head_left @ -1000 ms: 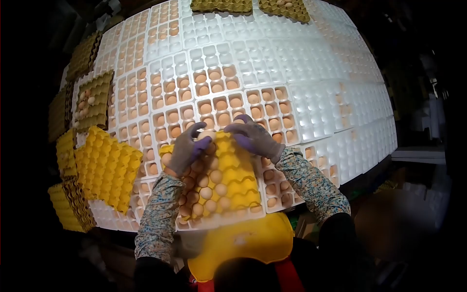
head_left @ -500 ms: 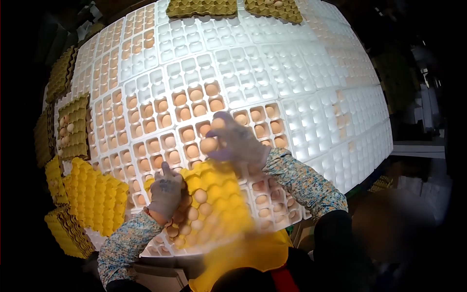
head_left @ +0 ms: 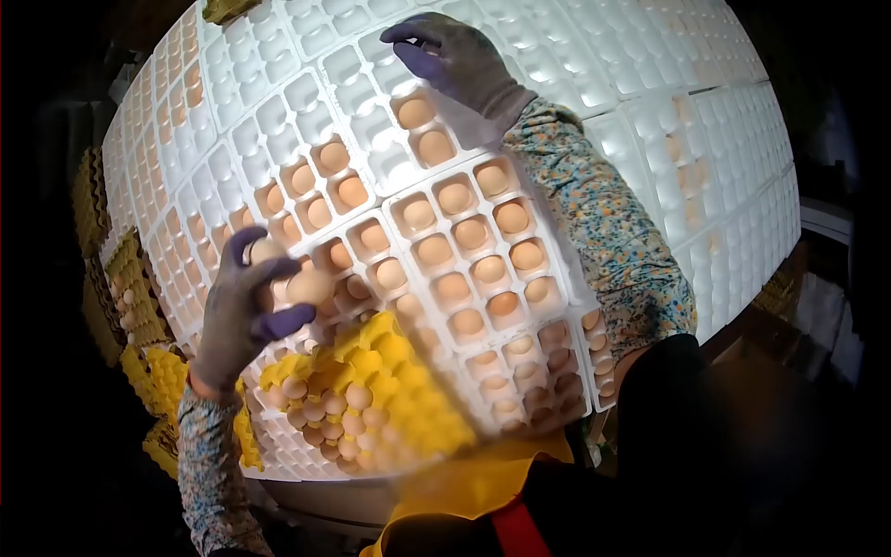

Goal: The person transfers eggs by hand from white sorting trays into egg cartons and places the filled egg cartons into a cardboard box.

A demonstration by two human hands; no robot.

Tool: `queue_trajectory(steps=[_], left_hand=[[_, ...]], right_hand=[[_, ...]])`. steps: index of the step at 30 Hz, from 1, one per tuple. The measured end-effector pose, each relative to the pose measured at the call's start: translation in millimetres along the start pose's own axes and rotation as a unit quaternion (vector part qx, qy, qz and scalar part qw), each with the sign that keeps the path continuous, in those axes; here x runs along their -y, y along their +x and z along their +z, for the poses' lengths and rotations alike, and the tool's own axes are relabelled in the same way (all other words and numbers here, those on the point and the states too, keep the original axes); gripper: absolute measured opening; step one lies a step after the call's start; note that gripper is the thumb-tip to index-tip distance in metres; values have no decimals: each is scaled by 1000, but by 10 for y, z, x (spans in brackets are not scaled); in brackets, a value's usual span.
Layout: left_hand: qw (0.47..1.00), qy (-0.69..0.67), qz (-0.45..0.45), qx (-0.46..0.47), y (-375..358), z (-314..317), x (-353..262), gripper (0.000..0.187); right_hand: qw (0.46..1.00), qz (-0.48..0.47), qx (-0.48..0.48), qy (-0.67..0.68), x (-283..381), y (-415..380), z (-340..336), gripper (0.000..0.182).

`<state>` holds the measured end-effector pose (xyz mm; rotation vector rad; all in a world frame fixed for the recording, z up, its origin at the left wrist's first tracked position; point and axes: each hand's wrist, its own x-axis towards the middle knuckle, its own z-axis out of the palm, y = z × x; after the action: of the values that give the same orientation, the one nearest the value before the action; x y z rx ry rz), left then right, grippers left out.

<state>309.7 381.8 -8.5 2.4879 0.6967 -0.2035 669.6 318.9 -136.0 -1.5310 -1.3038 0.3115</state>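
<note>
My left hand [head_left: 237, 316], in a grey and purple glove, grips eggs [head_left: 309, 287] above the filled cells, left of centre. Gloved likewise, my right hand [head_left: 459, 70] reaches over the upper white cells, its thumb and fingers curved apart with nothing visible between them. Just below it, two eggs [head_left: 415, 113] sit in a white foam tray [head_left: 381, 167]. Under my right forearm lies another white tray [head_left: 445, 353] full of eggs. A yellow egg tray [head_left: 408, 395], partly filled with eggs on its left side, lies in front of my body.
White foam trays [head_left: 603, 42] spread across the whole table, some with eggs. More yellow trays [head_left: 167, 376] and olive trays [head_left: 139, 292] stand along the left edge. An olive tray [head_left: 227, 7] shows at the top.
My right hand has moved up and away from the eggs it held. My left hand has risen from the yellow tray and now holds eggs. The view has shifted.
</note>
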Motion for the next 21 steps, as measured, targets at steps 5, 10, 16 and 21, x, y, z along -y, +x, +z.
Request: queue_trajectory(steps=[5,10,16,21], left_hand=[[980,92,174,22,1731,631,28,41],[994,21,88,-54,1722,633,-427,45],[958,68,215,-177,2216,1633,-1026,31],[957,-50,142,-246,1035,1109,-721,31]], right_hand=[[992,-53,-54,-99,-419,-390,221,26],[905,122,-290,285,539,-702,-583,28],[871,222,-332,287,1016,-1946,-480,37],[886,360,-123,266,1452,-2486,-355,28]])
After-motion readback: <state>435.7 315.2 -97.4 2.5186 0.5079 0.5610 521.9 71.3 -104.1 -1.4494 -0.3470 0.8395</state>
